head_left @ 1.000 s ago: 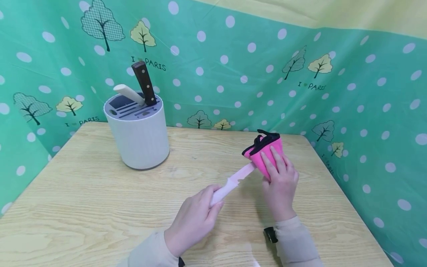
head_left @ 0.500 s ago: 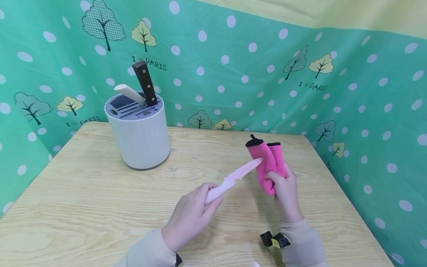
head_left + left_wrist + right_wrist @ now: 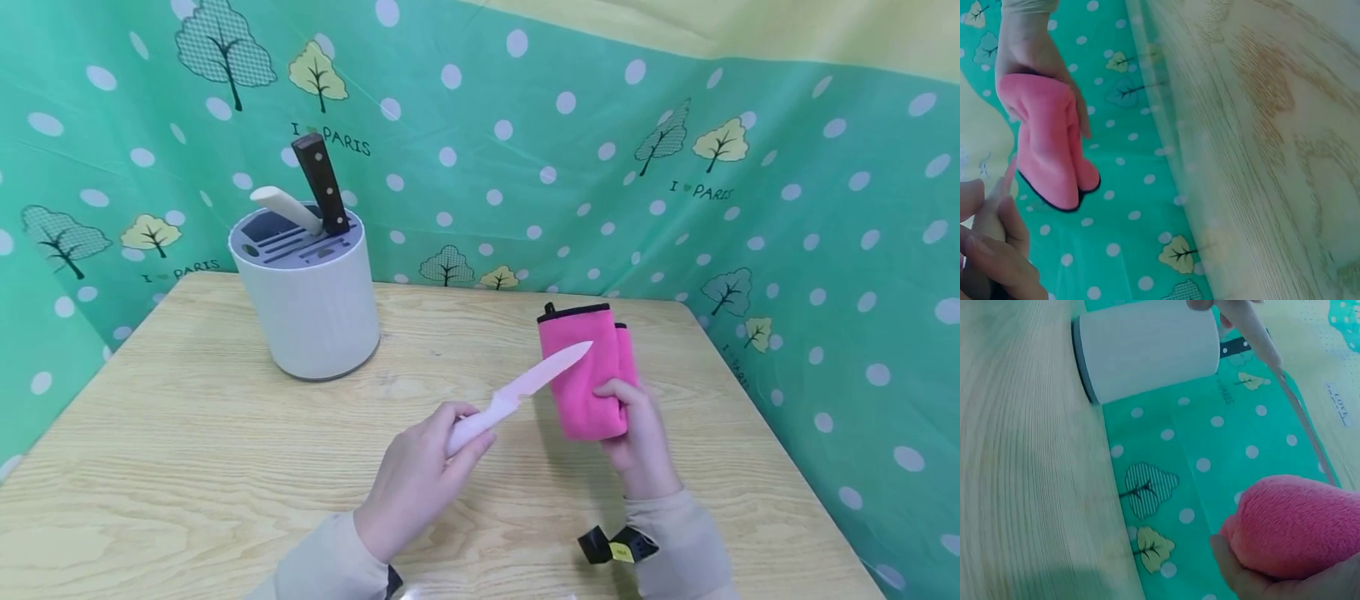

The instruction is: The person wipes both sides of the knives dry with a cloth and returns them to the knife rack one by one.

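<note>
My left hand [image 3: 420, 471] grips a knife by its white handle [image 3: 480, 425]. The pale pinkish blade [image 3: 551, 369] points up and to the right, its tip in front of the cloth in the head view. A folded pink cloth [image 3: 581, 375] with black edging and a small black loop is held in my right hand [image 3: 637, 433], thumb on the near side. In the right wrist view the cloth [image 3: 1300, 528] looks fluffy and the blade [image 3: 1310, 428] stands apart from it. The left wrist view shows the cloth [image 3: 1047, 140] hanging from the right hand; the blade is mostly hidden there.
A white round knife block [image 3: 311, 321] stands at the back left of the wooden table [image 3: 225, 467]. From its grey slotted top rise a dark riveted handle [image 3: 321, 183] and a white handle [image 3: 287, 208]. A green patterned curtain [image 3: 465, 200] closes off the back and sides.
The right hand has drawn the cloth off the blade, baring the tip, and turned it so its flat pink face shows. The left hand with the knife has shifted slightly left.
</note>
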Demonstrator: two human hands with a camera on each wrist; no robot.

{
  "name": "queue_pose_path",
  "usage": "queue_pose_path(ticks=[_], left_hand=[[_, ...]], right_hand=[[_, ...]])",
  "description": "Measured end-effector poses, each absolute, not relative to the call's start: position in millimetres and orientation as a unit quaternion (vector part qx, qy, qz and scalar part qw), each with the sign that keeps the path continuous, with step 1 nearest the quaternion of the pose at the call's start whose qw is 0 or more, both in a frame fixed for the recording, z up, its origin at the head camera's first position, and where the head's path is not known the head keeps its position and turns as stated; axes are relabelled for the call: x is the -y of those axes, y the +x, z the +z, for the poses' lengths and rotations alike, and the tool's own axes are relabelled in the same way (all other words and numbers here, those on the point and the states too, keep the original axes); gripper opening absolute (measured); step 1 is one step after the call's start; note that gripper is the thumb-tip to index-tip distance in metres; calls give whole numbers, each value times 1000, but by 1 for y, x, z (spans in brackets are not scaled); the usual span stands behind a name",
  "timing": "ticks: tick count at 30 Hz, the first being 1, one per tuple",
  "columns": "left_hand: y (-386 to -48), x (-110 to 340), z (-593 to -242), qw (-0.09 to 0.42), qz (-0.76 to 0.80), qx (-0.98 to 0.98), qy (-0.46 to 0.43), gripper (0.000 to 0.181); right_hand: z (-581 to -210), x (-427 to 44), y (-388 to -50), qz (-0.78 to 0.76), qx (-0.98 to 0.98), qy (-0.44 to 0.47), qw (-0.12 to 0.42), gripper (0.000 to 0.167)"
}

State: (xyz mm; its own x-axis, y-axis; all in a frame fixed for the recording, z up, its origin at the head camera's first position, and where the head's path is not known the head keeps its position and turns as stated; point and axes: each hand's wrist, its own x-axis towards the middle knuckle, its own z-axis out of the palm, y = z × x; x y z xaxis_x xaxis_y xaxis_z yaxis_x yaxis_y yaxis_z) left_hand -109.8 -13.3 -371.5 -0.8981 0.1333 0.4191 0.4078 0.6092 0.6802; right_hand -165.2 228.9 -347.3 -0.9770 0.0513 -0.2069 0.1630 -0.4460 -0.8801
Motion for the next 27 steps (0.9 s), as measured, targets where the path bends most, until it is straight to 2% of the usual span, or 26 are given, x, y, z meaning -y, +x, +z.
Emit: queue_pose_path(ticks=[4, 7, 10, 18, 27], left_hand=[[-110, 14, -372, 177, -425, 873, -163, 25], [-110, 14, -372, 186, -429, 867, -170, 24], [-111, 14, -373, 197, -433, 862, -176, 23], [-111, 12, -373, 250, -437, 838, -210, 22], [-111, 16, -369, 289, -419, 827, -240, 20]], right_hand=[[-348, -220, -164, -858, -501, 95, 67, 26], [-347, -214, -162, -860, -496, 85, 87, 25], [-346, -208, -159, -857, -499, 77, 108, 27], [-344, -189, -153, -850, -502, 56, 149, 51], [-333, -175, -141, -847, -506, 24, 161, 48]])
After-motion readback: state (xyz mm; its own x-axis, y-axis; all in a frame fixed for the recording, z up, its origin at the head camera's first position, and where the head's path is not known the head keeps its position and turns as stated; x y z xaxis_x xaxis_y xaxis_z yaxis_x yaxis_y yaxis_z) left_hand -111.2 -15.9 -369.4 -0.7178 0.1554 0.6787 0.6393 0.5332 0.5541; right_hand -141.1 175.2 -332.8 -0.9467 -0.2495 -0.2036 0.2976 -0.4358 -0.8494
